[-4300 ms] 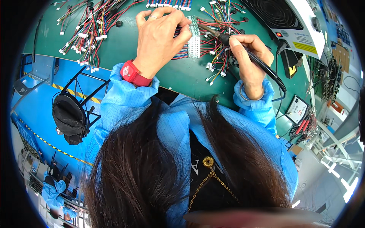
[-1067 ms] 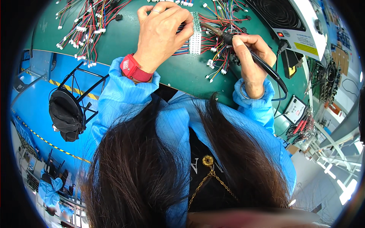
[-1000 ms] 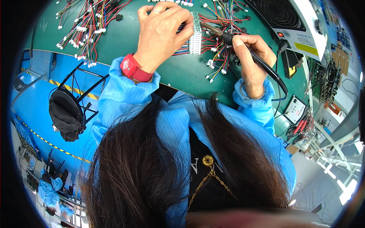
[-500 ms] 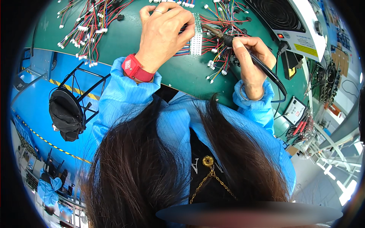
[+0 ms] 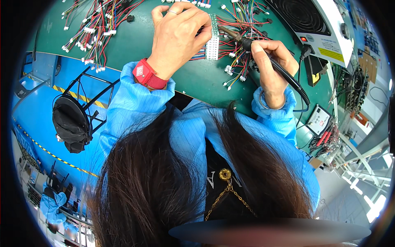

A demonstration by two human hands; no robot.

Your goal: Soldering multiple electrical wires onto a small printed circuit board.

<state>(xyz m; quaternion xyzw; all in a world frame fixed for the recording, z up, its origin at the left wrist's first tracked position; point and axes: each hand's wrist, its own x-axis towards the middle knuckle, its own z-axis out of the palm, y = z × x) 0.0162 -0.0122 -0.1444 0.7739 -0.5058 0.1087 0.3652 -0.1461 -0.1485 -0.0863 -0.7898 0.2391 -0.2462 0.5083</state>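
My right hand grips a soldering iron by its dark handle, with the metal barrel pointing left. The iron's end is at the edge of a narrow strip of small green and white circuit boards. Colored wires run out from both sides of this strip. Over the strip's left side, my left hand is bent with thumb and fingers drawn together. What its fingertips hold is hidden behind the hand. A red band with a square tag is around my left wrist.
Wire harnesses with white connectors lie at the far left of the green bench. More wires are beside the strip. A white fan unit stands far right. A black stool is on the blue floor, left.
Almost nothing differs. My left wrist has turned very slightly; the soldering iron stays at the board strip.
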